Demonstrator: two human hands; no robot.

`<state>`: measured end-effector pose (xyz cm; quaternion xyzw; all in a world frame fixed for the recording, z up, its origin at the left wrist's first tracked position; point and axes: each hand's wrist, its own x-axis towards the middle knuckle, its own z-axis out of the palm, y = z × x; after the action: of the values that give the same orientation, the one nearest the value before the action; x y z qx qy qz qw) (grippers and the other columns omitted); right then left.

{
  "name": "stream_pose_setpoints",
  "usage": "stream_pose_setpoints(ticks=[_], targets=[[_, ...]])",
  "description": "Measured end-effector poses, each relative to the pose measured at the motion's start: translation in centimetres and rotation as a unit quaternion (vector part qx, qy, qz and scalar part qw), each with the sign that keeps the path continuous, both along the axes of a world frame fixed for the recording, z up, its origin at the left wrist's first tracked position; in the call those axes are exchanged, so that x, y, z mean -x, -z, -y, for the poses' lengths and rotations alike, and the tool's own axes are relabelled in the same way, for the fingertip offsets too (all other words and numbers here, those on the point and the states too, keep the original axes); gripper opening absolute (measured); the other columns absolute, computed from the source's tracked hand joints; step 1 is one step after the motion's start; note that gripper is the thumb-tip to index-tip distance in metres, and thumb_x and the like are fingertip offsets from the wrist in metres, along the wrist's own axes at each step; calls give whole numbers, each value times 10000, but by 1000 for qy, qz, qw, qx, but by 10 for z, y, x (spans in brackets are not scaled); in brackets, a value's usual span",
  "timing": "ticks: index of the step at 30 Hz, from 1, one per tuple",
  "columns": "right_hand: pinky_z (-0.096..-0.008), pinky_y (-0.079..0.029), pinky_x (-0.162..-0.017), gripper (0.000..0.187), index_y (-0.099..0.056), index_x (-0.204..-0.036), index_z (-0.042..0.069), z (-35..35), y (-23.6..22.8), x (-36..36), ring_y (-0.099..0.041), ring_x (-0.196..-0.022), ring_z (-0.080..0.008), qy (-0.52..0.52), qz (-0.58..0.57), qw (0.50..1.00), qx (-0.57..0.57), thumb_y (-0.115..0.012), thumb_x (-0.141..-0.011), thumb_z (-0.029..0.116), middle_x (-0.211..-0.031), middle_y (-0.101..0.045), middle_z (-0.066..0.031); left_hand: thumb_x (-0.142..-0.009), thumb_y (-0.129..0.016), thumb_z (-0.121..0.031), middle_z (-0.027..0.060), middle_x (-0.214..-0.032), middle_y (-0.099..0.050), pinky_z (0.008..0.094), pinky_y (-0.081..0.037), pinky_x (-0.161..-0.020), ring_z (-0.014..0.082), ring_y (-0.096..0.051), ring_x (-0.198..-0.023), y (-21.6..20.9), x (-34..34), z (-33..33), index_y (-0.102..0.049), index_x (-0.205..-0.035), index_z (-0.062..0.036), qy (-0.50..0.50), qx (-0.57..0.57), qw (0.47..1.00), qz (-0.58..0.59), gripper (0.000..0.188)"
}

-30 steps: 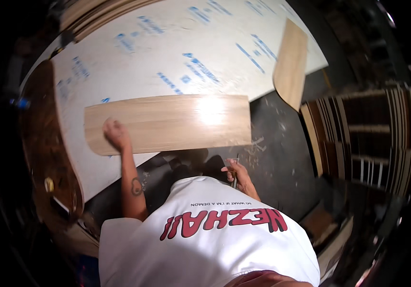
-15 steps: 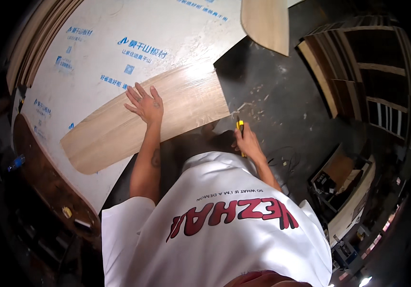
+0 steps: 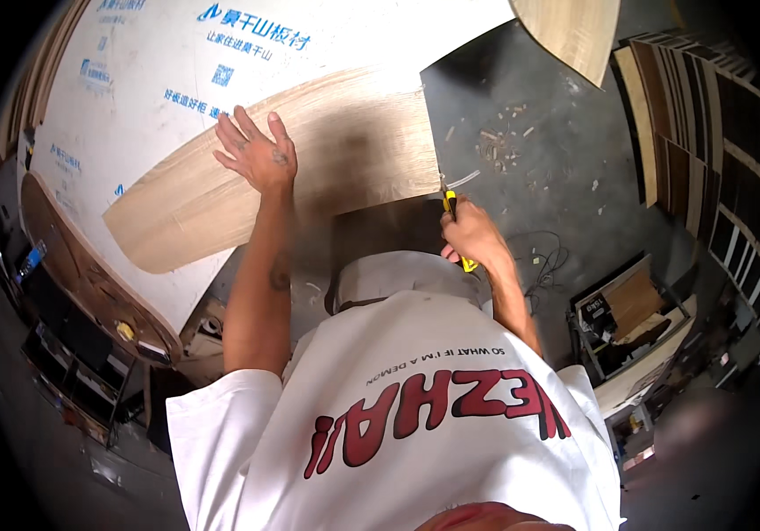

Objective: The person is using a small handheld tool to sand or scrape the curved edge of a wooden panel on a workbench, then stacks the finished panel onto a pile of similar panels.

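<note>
A light wood-grain board (image 3: 353,146) with a curved, narrowing left end lies on a large white printed sheet (image 3: 150,97). My left hand (image 3: 263,159) rests on the board's upper part, fingers spread, with nothing in it. My right hand (image 3: 473,237) is wrapped round a yellow and black utility knife (image 3: 450,203). The knife's tip is at the board's near right corner; whether the blade touches the edge is too small to tell. A thin pale strip (image 3: 464,180) shows beside the tip, past the board's right edge.
Another wood-grain board (image 3: 574,35) juts out at the far right. Wood shavings (image 3: 504,146) lie scattered on the dark floor. Upright panels (image 3: 698,142) stand on the right, above an open box (image 3: 628,310). A brown curved board (image 3: 88,274) lies at the left.
My right hand has brought the knife to the board's near right corner. My left hand stays spread on the board. The whole view has shifted, with more floor showing at the right.
</note>
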<state>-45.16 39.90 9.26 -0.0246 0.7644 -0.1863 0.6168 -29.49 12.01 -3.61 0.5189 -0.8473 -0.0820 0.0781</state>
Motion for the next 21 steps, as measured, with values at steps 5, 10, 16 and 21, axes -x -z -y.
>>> stream_pose_setpoints(ticks=[5, 10, 16, 21], targets=[[-387, -577, -516, 338, -500, -1108, -177, 2, 3, -5, -719, -571, -285, 4, 3, 1000, -22, -471, -970, 130, -695, -678, -229, -1042, -447, -458, 254, -1612, -252, 668, -76, -1180, 424, -183, -1514, 0, 2, 2, -354, -1524, -32, 12, 14, 1000, 8, 650], [-398, -579, -559, 350, -500, -1137, -170, 8, -4, -1, -708, -553, -289, -20, 21, 998, -54, -470, -1003, 152, -717, -680, -238, -1034, -462, -450, 267, -1615, -233, 684, -86, -1170, 455, -199, -1500, -2, 4, 3, -359, -1515, -23, 15, 11, 1000, -1, 651], [-376, -566, -499, 284, -467, -1080, -110, 0, 4, -4, -693, -546, -249, -42, 30, 995, -84, -494, -1033, 169, -720, -653, -176, -1031, -449, -467, 283, -1617, -217, 689, -72, -1166, 465, -176, -1509, 3, 3, 5, -328, -1522, -13, 22, 3, 1000, -1, 679], [-397, -558, -489, 283, -466, -1070, -104, -4, 10, -11, -682, -511, -264, -51, 4, 995, -89, -541, -1027, 166, -674, -646, -194, -1029, -436, -496, 287, -1615, -214, 706, -68, -1154, 469, -164, -1508, 4, 3, 5, -320, -1529, -30, 21, 2, 1000, -1, 693]])
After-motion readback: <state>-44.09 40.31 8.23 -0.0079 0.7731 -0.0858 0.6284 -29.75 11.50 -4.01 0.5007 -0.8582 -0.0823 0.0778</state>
